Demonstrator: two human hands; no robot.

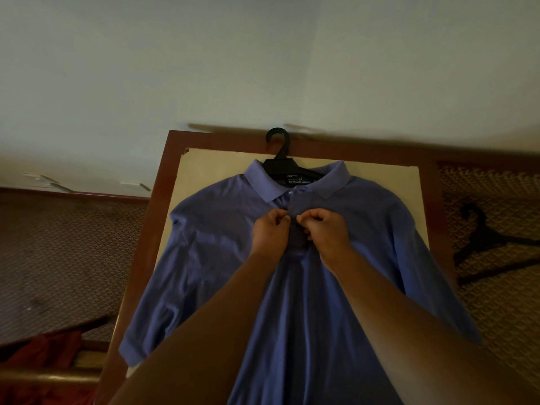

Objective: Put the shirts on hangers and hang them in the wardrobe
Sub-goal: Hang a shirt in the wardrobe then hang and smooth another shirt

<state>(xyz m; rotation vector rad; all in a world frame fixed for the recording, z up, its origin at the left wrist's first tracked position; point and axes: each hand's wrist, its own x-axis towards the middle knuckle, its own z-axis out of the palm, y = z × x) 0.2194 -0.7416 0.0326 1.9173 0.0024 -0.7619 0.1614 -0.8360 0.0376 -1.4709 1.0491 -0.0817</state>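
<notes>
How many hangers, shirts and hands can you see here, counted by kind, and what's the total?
Hangers: 2, one black hanger inside the blue shirt, one spare hanger on the carpet at right
Shirts: 1, the blue shirt on the table
Hands: 2, left hand and right hand, both pinching the shirt's placket
Total: 5

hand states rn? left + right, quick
Left hand: closed, pinching the placket of the blue shirt.
Right hand: closed, pinching the same placket from the other side.

Blue shirt [336,287], black hanger [280,162], red-brown table frame [157,217].
</notes>
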